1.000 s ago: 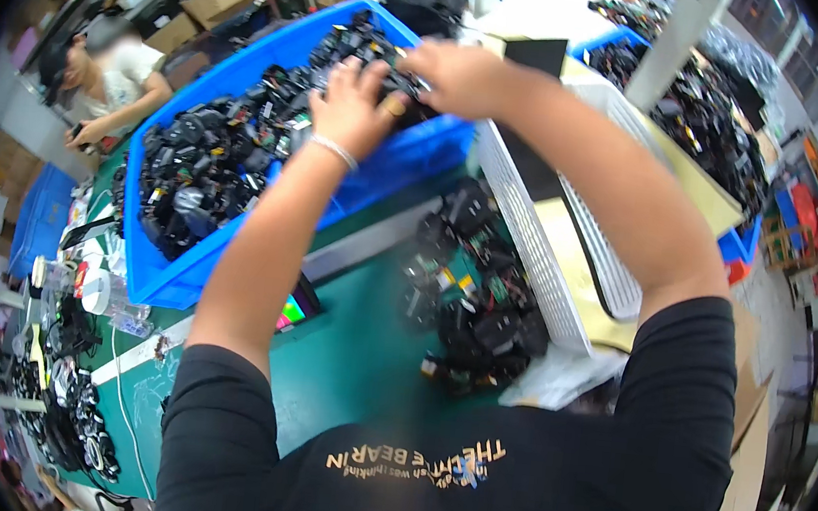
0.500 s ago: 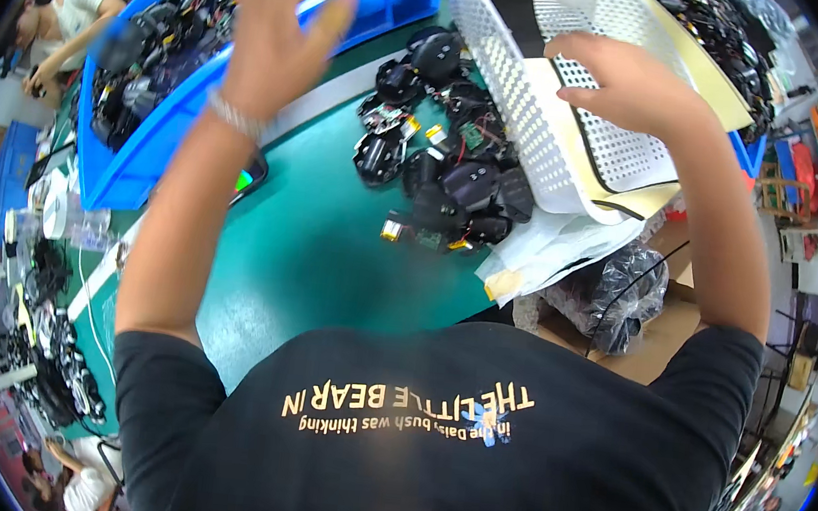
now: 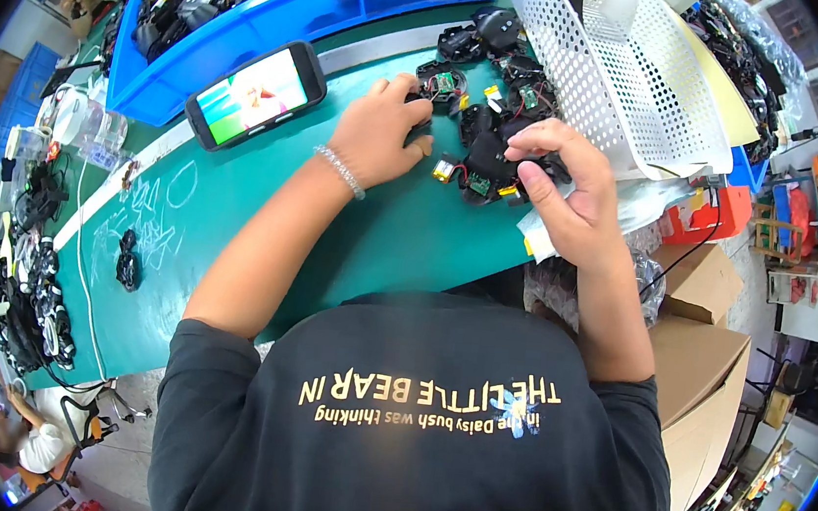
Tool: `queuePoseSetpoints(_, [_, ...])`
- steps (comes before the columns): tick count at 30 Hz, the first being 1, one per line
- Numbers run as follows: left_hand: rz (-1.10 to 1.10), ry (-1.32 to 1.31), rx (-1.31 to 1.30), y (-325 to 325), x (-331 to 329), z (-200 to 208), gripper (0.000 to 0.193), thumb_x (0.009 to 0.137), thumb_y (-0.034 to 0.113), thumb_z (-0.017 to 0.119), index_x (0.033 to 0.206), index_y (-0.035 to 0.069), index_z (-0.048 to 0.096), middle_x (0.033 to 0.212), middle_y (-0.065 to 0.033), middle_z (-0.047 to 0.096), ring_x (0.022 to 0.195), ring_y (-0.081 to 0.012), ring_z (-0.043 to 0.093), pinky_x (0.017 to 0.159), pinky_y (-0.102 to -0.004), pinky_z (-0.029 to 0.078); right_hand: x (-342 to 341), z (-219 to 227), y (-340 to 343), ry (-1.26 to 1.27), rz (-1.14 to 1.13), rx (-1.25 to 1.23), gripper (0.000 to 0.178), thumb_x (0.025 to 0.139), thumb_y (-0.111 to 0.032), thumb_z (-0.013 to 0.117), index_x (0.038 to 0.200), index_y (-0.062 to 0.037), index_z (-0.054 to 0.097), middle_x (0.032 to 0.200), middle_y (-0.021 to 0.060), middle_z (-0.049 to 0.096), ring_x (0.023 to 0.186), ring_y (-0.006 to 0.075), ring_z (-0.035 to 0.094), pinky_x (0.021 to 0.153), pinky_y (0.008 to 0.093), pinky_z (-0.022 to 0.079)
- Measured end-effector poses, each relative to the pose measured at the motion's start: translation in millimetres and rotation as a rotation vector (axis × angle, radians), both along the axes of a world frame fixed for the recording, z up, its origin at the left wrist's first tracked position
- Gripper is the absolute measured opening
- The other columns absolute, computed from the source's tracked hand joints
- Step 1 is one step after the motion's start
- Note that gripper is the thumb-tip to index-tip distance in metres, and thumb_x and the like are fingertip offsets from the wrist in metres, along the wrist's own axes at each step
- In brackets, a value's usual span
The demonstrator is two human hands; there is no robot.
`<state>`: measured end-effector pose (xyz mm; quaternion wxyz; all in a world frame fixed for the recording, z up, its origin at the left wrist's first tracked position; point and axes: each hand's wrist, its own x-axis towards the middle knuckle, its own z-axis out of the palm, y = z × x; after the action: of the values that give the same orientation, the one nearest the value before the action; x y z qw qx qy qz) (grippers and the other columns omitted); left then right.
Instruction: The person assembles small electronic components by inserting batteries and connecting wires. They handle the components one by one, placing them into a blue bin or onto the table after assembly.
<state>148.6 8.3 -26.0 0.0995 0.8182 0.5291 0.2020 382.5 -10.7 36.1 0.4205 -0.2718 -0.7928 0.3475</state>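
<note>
A loose pile of opened black plastic housings point(image 3: 488, 150) lies on the green table, with green circuit boards point(image 3: 530, 100) and small silver-and-yellow battery packs point(image 3: 445, 171) wired among them. My left hand point(image 3: 376, 139) is at the pile's left edge, thumb and fingers closed around a black housing that they mostly cover. Beside it sits another housing with a bare circuit board point(image 3: 442, 83). My right hand point(image 3: 577, 193) hovers over the pile's right side, thumb and curved fingers apart with nothing between them.
A blue bin point(image 3: 295, 8) full of black parts stands at the back left, a phone with a lit screen point(image 3: 257, 98) in front of it. Right of the pile is a white perforated basket point(image 3: 632, 90). Cardboard boxes point(image 3: 702, 382) stand beside the table at right.
Both hands have come down and nearer from the bin and basket to the pile. My left hand now grips a housing; my right hand has left the basket. The view has shifted, uncovering the phone.
</note>
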Motion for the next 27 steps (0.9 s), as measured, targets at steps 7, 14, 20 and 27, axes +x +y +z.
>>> queuePoseSetpoints(7, [0.179,-0.020,0.085,-79,-45,-8,0.020,0.071,0.011,0.068,0.076,0.004,0.050,0.105,-0.0119,0.051,0.095,-0.0311,0.050,0.076,-0.0414,0.040,-34,-17,-10,-0.326,-0.088,0.244,0.025,0.077,-0.008,0.064,0.100,-0.0014,0.057,0.095,0.0120,0.059,0.091,0.0284,0.056,0.079,0.0358,0.045])
queuePoseSetpoints(14, [0.356,-0.124,0.044,-133,-51,-4,0.039,0.063,0.017,0.069,0.096,0.004,0.051,0.094,-0.0125,0.053,0.086,-0.0332,0.050,0.073,-0.0423,0.040,-110,-53,-35,-0.582,0.040,0.230,0.036,0.068,-0.020,0.072,0.098,-0.0071,0.056,0.096,0.0085,0.058,0.090,0.0292,0.056,0.075,0.0398,0.044])
queuePoseSetpoints(20, [0.305,-0.135,-0.083,-140,-55,-1,0.050,0.066,0.016,0.066,0.114,0.009,0.055,0.100,-0.0118,0.052,0.094,-0.0308,0.050,0.079,-0.0415,0.041,-127,-73,-42,-0.520,0.060,0.194,0.026,0.068,-0.016,0.071,0.089,-0.0070,0.058,0.088,0.0076,0.057,0.083,0.0289,0.057,0.069,0.0395,0.044])
queuePoseSetpoints(27, [0.038,-0.150,0.144,-116,-57,5,0.024,0.066,0.008,0.066,0.089,0.005,0.058,0.099,-0.0128,0.049,0.091,-0.0317,0.048,0.077,-0.0421,0.040,-117,-59,-31,-0.396,0.100,0.163,0.020,0.072,-0.003,0.065,0.091,-0.0038,0.060,0.087,0.0114,0.057,0.081,0.0294,0.057,0.068,0.0356,0.046])
